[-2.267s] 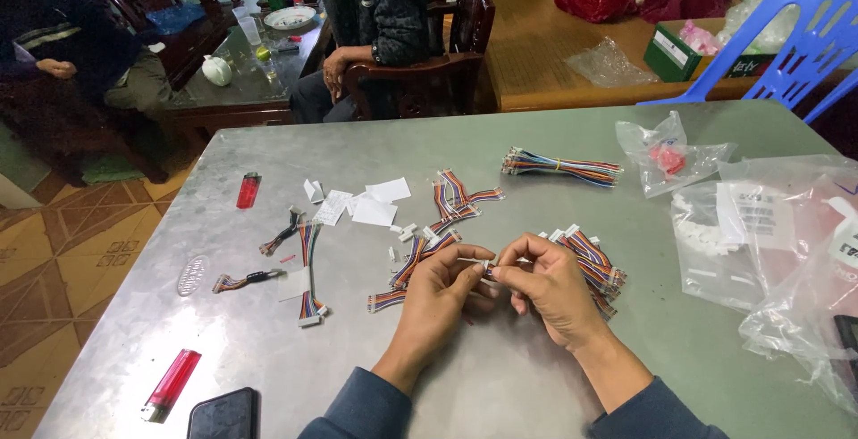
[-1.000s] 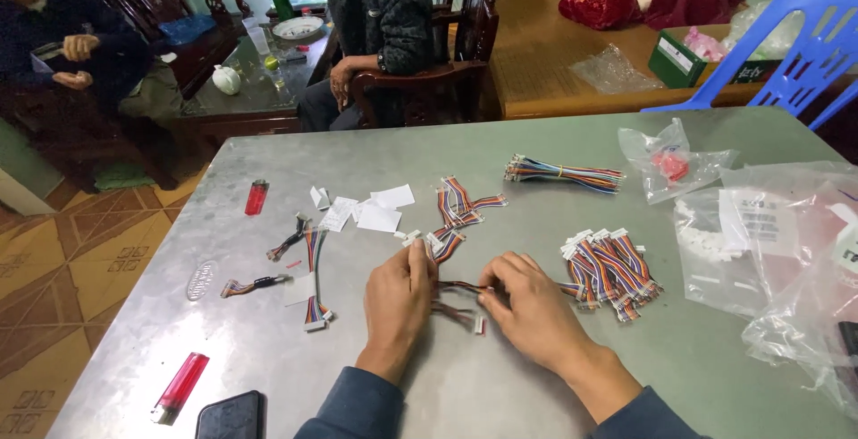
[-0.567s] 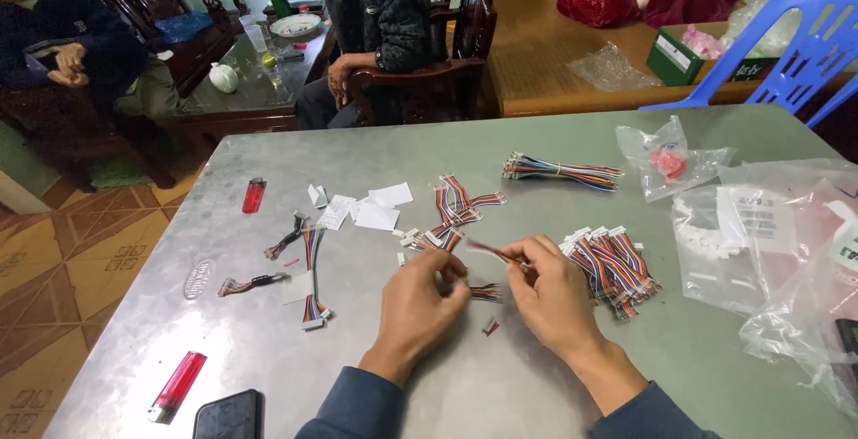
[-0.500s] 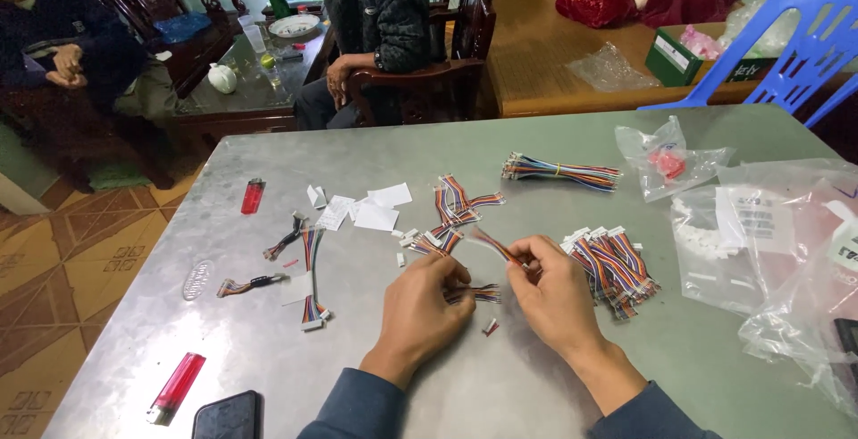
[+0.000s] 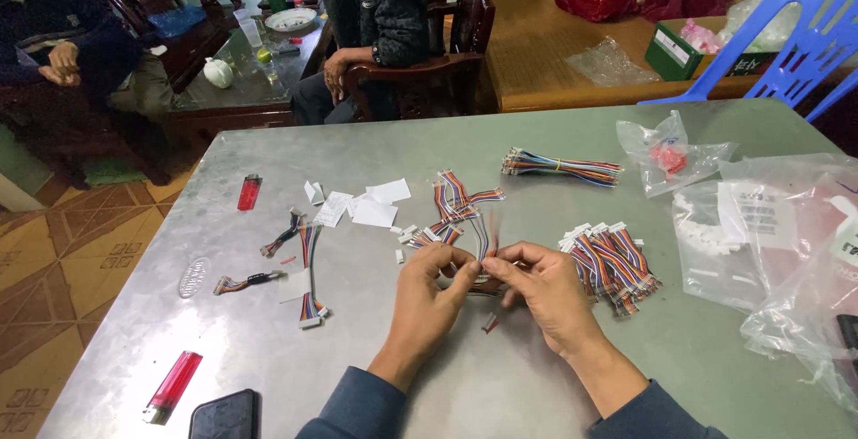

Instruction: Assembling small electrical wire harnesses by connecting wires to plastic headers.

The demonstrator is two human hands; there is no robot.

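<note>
Grey metal table [image 5: 536,135]; left hand [image 5: 429,291], right hand [image 5: 545,291], both pinched on multicoloured wire harness [image 5: 483,233]

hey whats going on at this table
A person sits at a grey metal table, both hands together over it. The left hand and right hand pinch a short multicoloured wire harness between the fingertips, its wires sticking up. A pile of similar harnesses lies just right of the hands, more lie loose to the left, with paper slips, two red lighters and plastic bags around.
</note>
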